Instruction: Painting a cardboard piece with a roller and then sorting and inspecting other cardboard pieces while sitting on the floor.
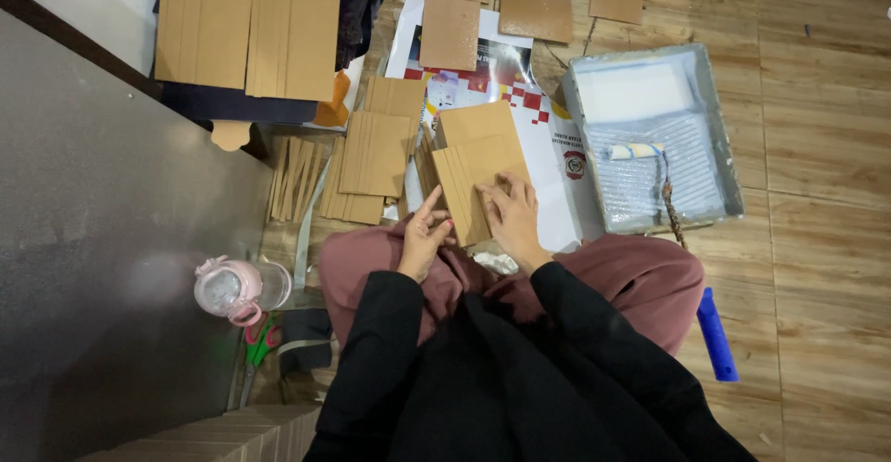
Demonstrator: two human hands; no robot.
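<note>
- While the person sits on the floor, the right hand (511, 213) lies flat, fingers spread, on a stack of brown boards (473, 179) at the knees.
- Left hand (424, 239) touches the stack's near edge, index finger extended, seemingly gripping nothing.

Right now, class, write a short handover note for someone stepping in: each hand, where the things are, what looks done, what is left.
Left hand: open, fingertips at the near edge of the board stack.
Right hand: flat on that stack, pressing it.
More brown boards lie left of it; four lie apart on the floor beyond.
Paint tray with roller sits right; blue handle lies beside the knee.
Done: boards stacked.
Left: cannot tell.
</note>
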